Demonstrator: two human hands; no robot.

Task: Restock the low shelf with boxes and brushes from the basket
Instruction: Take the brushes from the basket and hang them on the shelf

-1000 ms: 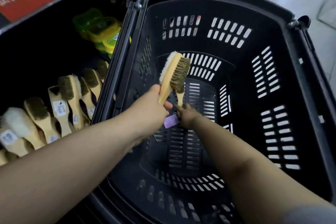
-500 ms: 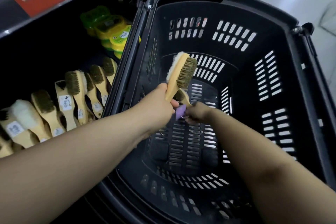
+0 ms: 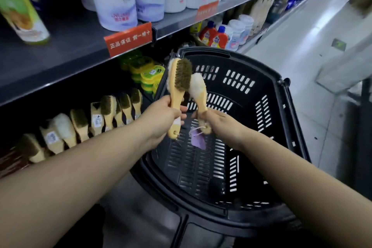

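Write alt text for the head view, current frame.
Two hands, left and right, each hold a wooden brush above a black basket, beside a low shelf's brush row.

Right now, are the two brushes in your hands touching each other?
Cannot tell. In the head view the bristle brush overlaps the fleece brush, so neither contact nor a gap shows.

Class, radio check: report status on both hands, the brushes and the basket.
Left hand grips bristle brush by handle. Right hand grips fleece brush. Both above the basket; none visible inside. Nothing blocking the brush row.
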